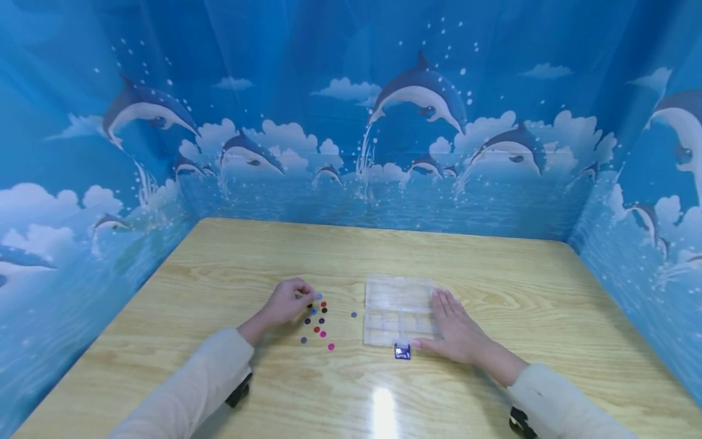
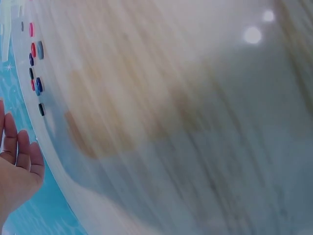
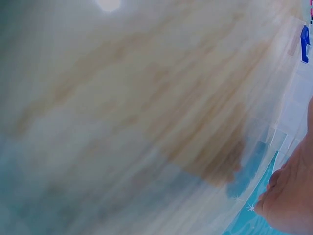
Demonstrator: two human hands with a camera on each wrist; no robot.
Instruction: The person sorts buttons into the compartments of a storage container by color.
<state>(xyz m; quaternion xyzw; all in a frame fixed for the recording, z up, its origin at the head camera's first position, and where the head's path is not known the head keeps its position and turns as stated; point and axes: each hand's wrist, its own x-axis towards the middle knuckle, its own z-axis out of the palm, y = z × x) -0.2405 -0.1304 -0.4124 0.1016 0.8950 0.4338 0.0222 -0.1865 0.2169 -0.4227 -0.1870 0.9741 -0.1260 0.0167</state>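
1. Light-blue disc [image 1: 320, 296] is pinched narrowly at the fingertips of the left hand [image 1: 286, 302].
2. Loose discs [image 1: 323, 334] are scattered just beside that pinch.
3. The clear compartment box [image 1: 378, 337] is set rightward, apart from the pinch.
4. Its right edge is touched by the nearer right hand [image 1: 457, 332], fingers extended.

A pale wood-grained table [image 1: 384, 247] spreads below and around the left fingers [image 1: 304, 289] and right fingers [image 1: 443, 305], its far edge well beyond both. Past that edge hangs a blue curtain [image 1: 307, 42], which also runs along the sides, left of the left fingers and right of the right ones. Printed on it, a large dolphin [image 1: 425, 88] leaps beyond the right fingers; another dolphin [image 1: 144, 107] arcs beyond and left of the left fingers. A white glare [image 1: 384, 411] lies nearer the viewer than either set of fingers, sideways between them.
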